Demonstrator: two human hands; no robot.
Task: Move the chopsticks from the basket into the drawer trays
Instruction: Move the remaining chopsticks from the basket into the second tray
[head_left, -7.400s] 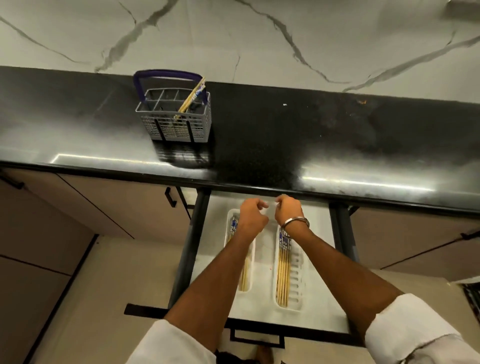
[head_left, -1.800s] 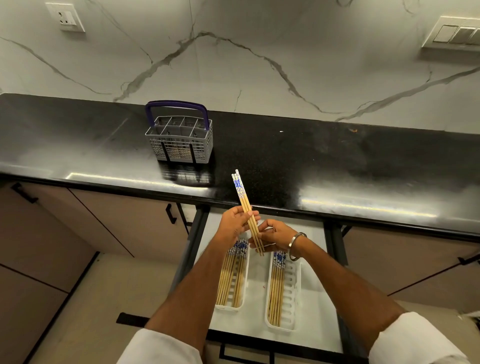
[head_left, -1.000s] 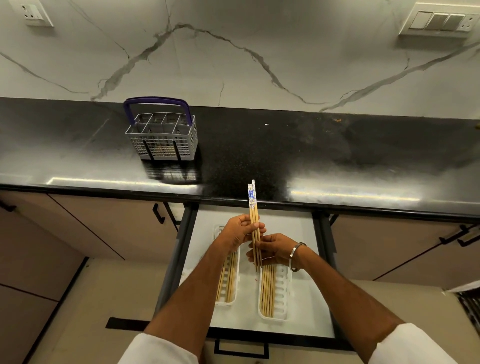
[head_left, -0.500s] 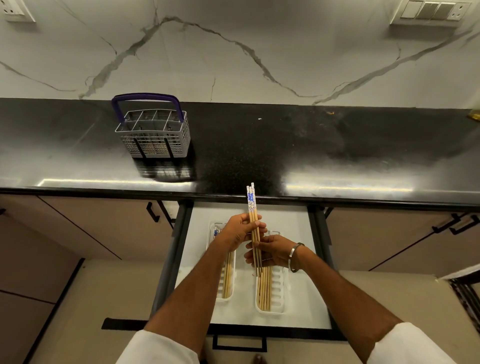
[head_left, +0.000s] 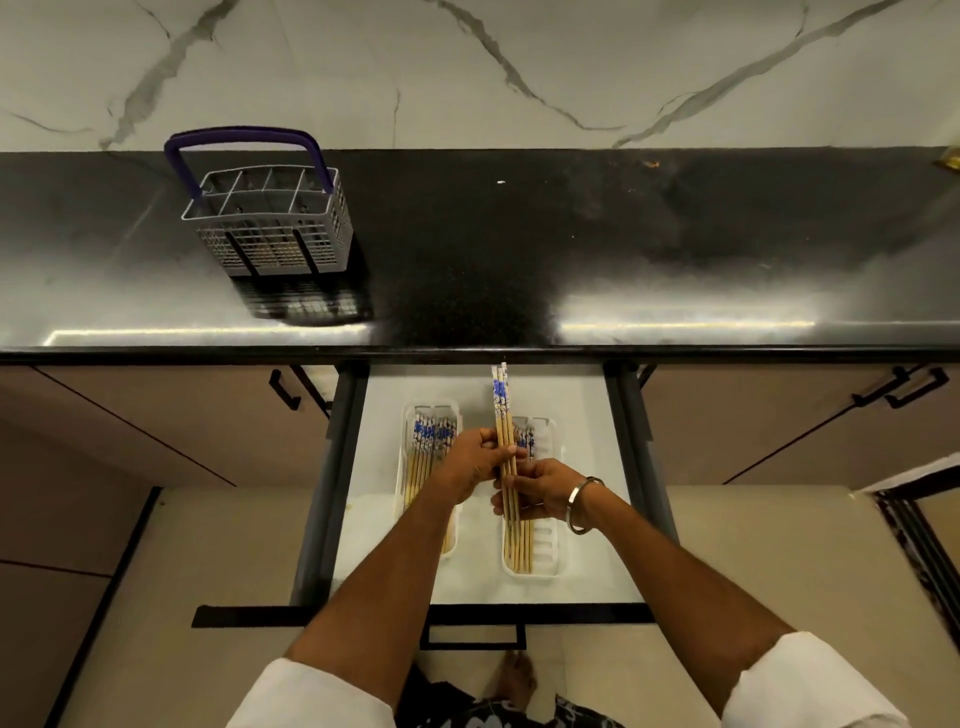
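The bundle of chopsticks (head_left: 503, 415) has come lower, now over the open drawer (head_left: 582, 405), pinched by the left hand (head_left: 475, 460) and gripped lower down by the right hand (head_left: 540, 493). Directly beneath the right hand lies the right tray (head_left: 545, 561); the left tray (head_left: 410, 415) sits beside the left hand. The basket (head_left: 270, 223), well beyond both, looks emptied, unlike earlier, so this seems the last load.

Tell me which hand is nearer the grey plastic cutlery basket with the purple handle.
Left. The left hand grips the chopsticks over the drawer, below and right of the grey plastic cutlery basket; the right hand holds them lower, farther right.
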